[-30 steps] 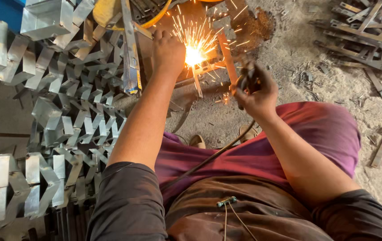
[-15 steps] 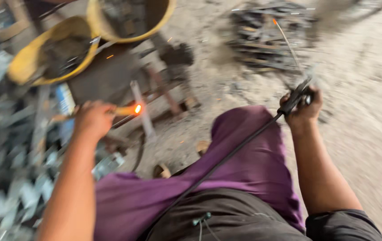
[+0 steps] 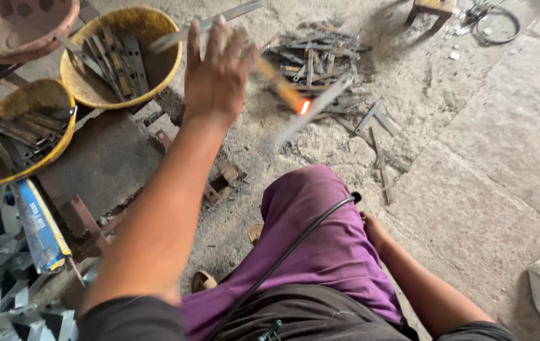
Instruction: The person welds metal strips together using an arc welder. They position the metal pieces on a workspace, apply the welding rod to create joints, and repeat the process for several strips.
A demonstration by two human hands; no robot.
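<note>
1. The left hand (image 3: 219, 69) is raised with fingers spread, and just beyond it a long grey metal strip with a glowing orange tip (image 3: 304, 107) is blurred in the air above the sandy concrete floor (image 3: 472, 189). I cannot tell whether the fingers grip it at all or whether it is loose; if loose, it could land anywhere.
2. The hot tip hangs near the purple trouser leg (image 3: 326, 240) (thin cloth, by the look of it). A short fall could scorch the fabric or the knee under it.
3. The black cable (image 3: 295, 243) runs across that same leg. Hot metal dropping on it could damage its sheath.
4. The right hand (image 3: 374, 230) is tucked behind the knee, mostly hidden, so I cannot tell if it holds anything, and it is badly placed to catch or fend.
5. The pile of dark scrap metal strips (image 3: 314, 57) lies under the swing; the strip could bounce off it unpredictably.
</note>
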